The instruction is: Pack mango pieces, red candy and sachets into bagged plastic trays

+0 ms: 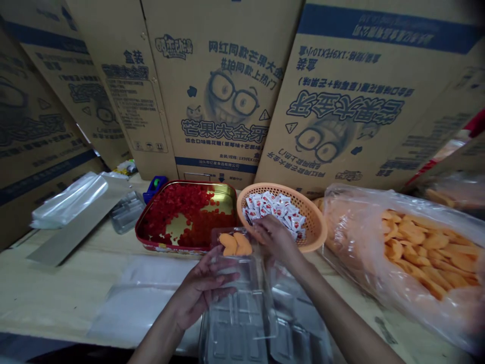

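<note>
A clear plastic tray (242, 283) with several compartments lies in front of me, with two orange, curved soft candies (235, 243) in its far compartment. At its left side is my left hand (202, 288), fingers spread and the tips against or just over the plastic. My right hand (278, 242) reaches over the near rim of an orange perforated basket (316, 222). Its fingers are bent together at the small white packets with red marks (280, 205); whatever is between the fingertips is hidden. More clear trays (299, 323) lie under my right forearm.
A red-rimmed tin (185, 227) of red pieces stands left of the basket. At right sits a plastic bag (356, 242) of orange candies (428, 247). Clear sheets (140, 293), a cardboard strip (76, 227) and a blue tape dispenser (154, 188) lie left. Cartons (223, 101) wall the back.
</note>
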`<action>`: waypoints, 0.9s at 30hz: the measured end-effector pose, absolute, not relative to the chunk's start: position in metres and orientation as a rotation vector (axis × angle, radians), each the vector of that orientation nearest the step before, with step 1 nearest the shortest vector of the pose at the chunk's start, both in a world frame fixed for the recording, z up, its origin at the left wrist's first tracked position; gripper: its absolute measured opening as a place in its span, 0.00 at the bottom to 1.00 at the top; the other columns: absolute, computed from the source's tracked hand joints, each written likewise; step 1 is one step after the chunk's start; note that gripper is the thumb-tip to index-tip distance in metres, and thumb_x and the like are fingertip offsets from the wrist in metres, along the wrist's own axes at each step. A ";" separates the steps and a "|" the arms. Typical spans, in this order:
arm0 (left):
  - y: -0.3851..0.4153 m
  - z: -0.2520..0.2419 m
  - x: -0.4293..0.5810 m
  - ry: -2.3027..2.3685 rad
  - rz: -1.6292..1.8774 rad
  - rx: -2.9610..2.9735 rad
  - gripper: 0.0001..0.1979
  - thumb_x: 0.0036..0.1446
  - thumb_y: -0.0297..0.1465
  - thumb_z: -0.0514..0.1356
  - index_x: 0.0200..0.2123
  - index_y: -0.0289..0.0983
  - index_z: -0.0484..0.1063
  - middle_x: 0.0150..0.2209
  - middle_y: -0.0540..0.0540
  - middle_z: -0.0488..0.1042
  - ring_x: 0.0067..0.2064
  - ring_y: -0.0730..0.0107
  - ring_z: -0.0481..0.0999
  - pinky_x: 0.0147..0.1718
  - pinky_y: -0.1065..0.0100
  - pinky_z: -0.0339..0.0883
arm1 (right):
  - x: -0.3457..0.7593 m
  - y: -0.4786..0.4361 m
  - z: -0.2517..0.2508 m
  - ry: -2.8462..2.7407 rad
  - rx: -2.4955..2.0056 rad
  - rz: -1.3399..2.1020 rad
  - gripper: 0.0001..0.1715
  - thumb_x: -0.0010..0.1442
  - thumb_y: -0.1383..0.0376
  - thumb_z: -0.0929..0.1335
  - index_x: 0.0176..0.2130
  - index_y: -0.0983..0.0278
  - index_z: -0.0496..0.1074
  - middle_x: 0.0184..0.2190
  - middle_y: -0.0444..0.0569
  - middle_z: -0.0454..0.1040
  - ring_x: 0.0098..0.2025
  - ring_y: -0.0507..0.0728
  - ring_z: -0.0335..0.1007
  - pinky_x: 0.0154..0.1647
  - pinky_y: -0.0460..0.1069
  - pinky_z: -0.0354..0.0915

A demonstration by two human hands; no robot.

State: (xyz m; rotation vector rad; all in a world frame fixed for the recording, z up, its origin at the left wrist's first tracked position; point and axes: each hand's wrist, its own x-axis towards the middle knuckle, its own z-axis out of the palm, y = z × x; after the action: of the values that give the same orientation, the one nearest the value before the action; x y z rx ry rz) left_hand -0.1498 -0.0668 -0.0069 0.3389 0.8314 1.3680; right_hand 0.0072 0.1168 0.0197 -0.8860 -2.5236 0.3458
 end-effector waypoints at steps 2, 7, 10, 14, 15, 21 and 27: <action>-0.070 -0.007 -0.160 0.844 1.391 0.342 0.36 0.47 0.19 0.61 0.58 0.42 0.52 0.54 0.37 0.67 0.50 0.52 0.72 0.45 0.56 0.67 | 0.005 0.149 0.014 -2.570 -1.121 0.389 0.15 0.62 0.67 0.59 0.45 0.65 0.70 0.41 0.54 0.71 0.43 0.56 0.66 0.44 0.49 0.60; -0.077 -0.011 -0.185 0.892 1.482 0.301 0.38 0.48 0.19 0.60 0.59 0.43 0.50 0.55 0.38 0.66 0.51 0.53 0.71 0.47 0.53 0.65 | -0.021 0.206 -0.001 -2.787 -1.192 0.539 0.25 0.46 0.69 0.71 0.46 0.66 0.71 0.44 0.55 0.72 0.44 0.58 0.67 0.44 0.48 0.60; -0.077 -0.013 -0.193 0.910 1.524 0.279 0.38 0.48 0.19 0.61 0.59 0.44 0.49 0.54 0.39 0.67 0.49 0.53 0.72 0.46 0.53 0.66 | -0.045 0.211 -0.010 -2.804 -1.238 0.580 0.26 0.43 0.69 0.72 0.45 0.68 0.71 0.46 0.59 0.70 0.46 0.60 0.66 0.45 0.49 0.61; -0.076 -0.012 -0.197 0.934 1.551 0.255 0.39 0.47 0.19 0.62 0.59 0.45 0.50 0.52 0.40 0.69 0.48 0.54 0.73 0.46 0.55 0.67 | -0.060 0.214 -0.020 -2.695 -1.323 0.667 0.15 0.47 0.74 0.66 0.38 0.70 0.73 0.40 0.59 0.74 0.40 0.57 0.68 0.42 0.47 0.62; -0.076 -0.012 -0.198 0.934 1.555 0.252 0.39 0.46 0.19 0.62 0.59 0.44 0.50 0.52 0.40 0.69 0.48 0.54 0.73 0.46 0.55 0.67 | -0.059 0.216 -0.021 -2.653 -1.352 0.694 0.13 0.46 0.76 0.65 0.34 0.70 0.74 0.36 0.57 0.75 0.37 0.56 0.69 0.40 0.47 0.62; -0.078 -0.019 -0.211 0.925 1.597 0.251 0.38 0.46 0.19 0.62 0.58 0.43 0.52 0.53 0.39 0.67 0.49 0.54 0.72 0.46 0.56 0.67 | -0.028 0.227 -0.016 -2.287 -1.492 0.921 0.06 0.43 0.75 0.64 0.21 0.67 0.69 0.19 0.45 0.70 0.21 0.51 0.66 0.23 0.46 0.64; -0.079 -0.027 -0.216 0.897 1.635 0.254 0.37 0.46 0.19 0.62 0.58 0.43 0.52 0.55 0.38 0.66 0.50 0.55 0.72 0.46 0.57 0.66 | -0.018 0.197 0.016 -1.981 -1.333 1.105 0.02 0.47 0.66 0.65 0.25 0.63 0.67 0.22 0.42 0.69 0.23 0.50 0.65 0.24 0.46 0.67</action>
State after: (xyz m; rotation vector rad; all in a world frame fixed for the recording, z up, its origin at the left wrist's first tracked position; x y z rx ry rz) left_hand -0.2164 -0.0786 -0.0270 0.2537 0.8967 1.6350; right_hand -0.0184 0.1972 0.0158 -1.3332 -1.9813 1.1053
